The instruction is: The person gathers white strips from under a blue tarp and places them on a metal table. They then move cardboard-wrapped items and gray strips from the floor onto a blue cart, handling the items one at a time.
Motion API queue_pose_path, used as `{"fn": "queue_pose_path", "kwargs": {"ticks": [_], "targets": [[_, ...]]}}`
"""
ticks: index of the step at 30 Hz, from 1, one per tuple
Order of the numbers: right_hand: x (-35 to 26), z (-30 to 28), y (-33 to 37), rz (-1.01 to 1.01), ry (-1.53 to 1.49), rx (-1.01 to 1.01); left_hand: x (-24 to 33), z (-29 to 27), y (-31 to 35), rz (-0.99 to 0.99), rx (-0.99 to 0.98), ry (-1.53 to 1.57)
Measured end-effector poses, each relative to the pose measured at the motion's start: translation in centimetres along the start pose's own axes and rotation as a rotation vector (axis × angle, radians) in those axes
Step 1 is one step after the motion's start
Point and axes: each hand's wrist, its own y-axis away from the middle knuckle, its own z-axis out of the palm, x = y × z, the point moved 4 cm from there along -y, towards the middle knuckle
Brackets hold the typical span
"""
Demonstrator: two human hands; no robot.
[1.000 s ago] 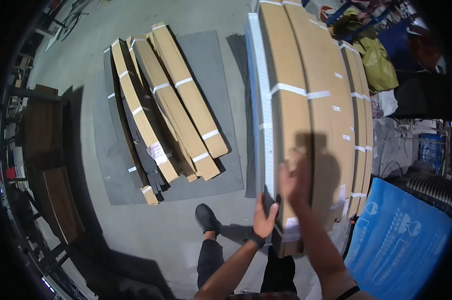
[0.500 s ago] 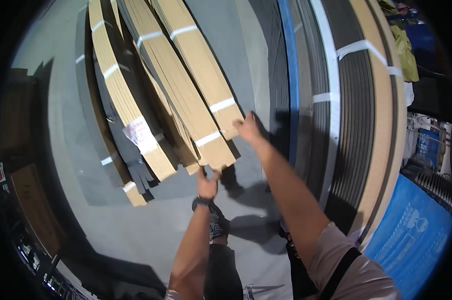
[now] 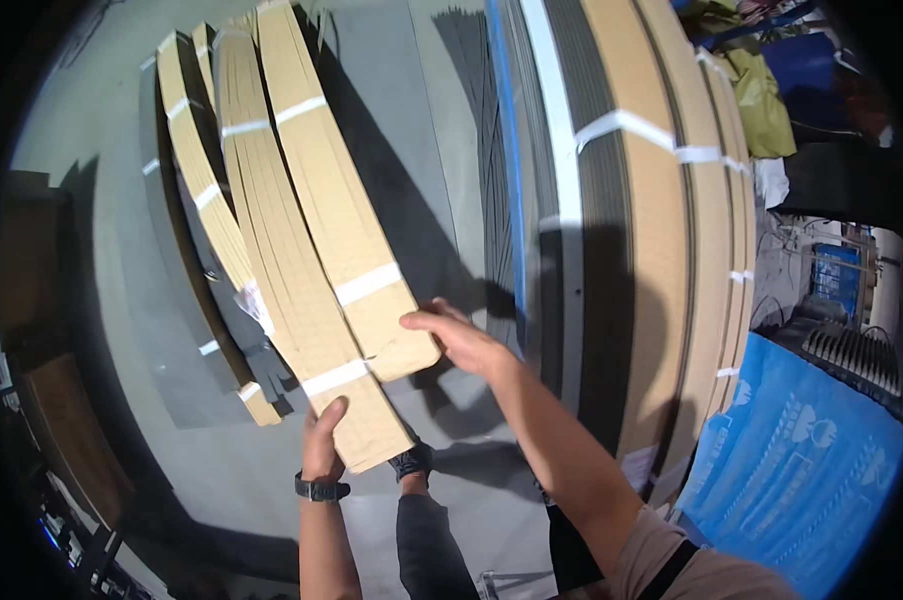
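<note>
Two long bundles of tan cardboard strips, bound with white straps, rise side by side off the floor at their near ends. My left hand (image 3: 322,441) grips the near end of the left bundle (image 3: 280,250), thumb on top and fingers hidden beneath. The near corner of the right bundle (image 3: 347,225) is in my right hand (image 3: 459,336), its thumb also on top and the other fingers mostly out of sight at the edge. The left bundle's end reaches closer to me than the right one's.
More strapped cardboard bundles (image 3: 194,150) lie on the floor at left, with a dark strip bundle (image 3: 177,250) beside them. Tall stacks of tan and dark strips (image 3: 657,250) line the right. A blue printed sheet (image 3: 787,460) lies at lower right. My feet stand close below the bundles.
The near ends of both bundles have come up off the floor and closer to me. My left hand has moved left and down; my right hand has moved slightly left and down.
</note>
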Motion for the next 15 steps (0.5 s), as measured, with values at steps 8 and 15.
{"fn": "queue_pose_path", "kwargs": {"ticks": [8,15], "targets": [[-14.9,6.9,13.7,-0.083,-0.045,-0.082,11.4,6.2,11.4,0.105,-0.026,-0.065],[-9.3,-8.2,45.6,-0.135,0.437,0.180,8.9,12.0,28.7,0.050,0.174,-0.154]]}}
